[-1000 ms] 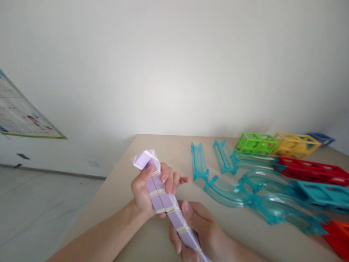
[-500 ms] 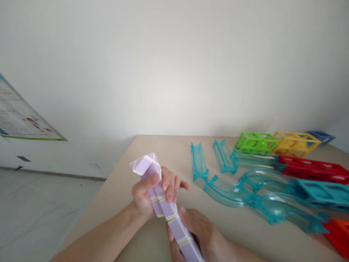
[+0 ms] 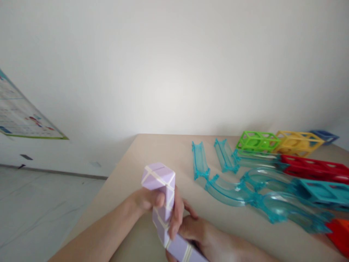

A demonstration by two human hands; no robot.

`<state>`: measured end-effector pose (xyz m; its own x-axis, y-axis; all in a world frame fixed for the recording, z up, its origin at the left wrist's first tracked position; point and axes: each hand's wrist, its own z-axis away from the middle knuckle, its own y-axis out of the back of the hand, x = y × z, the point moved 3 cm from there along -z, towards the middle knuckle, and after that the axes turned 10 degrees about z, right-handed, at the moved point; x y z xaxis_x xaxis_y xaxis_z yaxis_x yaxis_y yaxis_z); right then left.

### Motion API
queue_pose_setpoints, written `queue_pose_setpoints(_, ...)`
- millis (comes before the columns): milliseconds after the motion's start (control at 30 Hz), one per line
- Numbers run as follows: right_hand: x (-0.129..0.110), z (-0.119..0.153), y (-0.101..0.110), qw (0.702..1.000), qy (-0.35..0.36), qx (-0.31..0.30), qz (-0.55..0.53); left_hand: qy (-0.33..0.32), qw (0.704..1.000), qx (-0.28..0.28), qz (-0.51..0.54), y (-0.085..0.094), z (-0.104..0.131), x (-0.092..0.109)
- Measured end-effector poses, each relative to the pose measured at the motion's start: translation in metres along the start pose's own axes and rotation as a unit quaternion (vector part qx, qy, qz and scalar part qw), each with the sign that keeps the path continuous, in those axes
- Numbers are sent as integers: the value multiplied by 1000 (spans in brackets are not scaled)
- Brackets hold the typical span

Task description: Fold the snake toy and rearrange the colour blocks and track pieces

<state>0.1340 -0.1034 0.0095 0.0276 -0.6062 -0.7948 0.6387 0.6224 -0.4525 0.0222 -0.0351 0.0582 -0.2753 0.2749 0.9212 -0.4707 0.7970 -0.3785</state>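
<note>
A lilac segmented puzzle (image 3: 163, 214) is held above the table (image 3: 128, 182), its upper end bent over to the left. The grip of the left hand (image 3: 147, 198) is closed around the upright middle section, thumb in front. The lower straight section is clasped by the right hand (image 3: 197, 233), whose fingers are partly hidden. To the right, clear turquoise track pieces (image 3: 231, 193) are laid beside a red frame (image 3: 315, 168).

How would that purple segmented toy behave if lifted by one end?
The purple segmented toy probably pivots where its blocks meet, since they sit at different angles. Each block probably stays stiff, looking flat-sided and crisp-edged. Being smooth-looking, it may be slightly slippery.
</note>
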Motion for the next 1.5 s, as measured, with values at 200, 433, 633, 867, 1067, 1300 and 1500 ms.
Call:
queue_pose_setpoints(200, -22, 3, 11, 992, 37, 100, -61, -46, 965, 257, -37, 17, -11, -6)
queue_pose_setpoints(433, -28, 10, 13, 939, 137, 215, 232, -16, 877, 432, -208, 17, -11, -2)
queue_pose_setpoints(633, -41, 25, 6, 848, 166, 254, 435, 58, 892, 414, -172, 13, -9, -2)
queue_pose_setpoints(867, -39, 23, 10, 826, 201, 224, 477, 101, 889, 415, -166, 14, -6, -4)
queue_pose_setpoints(1067, -46, 29, 11, 878, 223, 198, 375, -22, 905, 414, -100, 24, -3, 7)
queue_pose_setpoints(1300, -46, 24, 16, 970, 238, 52, 6, -243, 887, 276, -278, 25, 11, 32)
queue_pose_setpoints(1500, -45, 24, 24, 960, 257, 99, 53, -130, 879, 220, -402, 9, 9, 18)
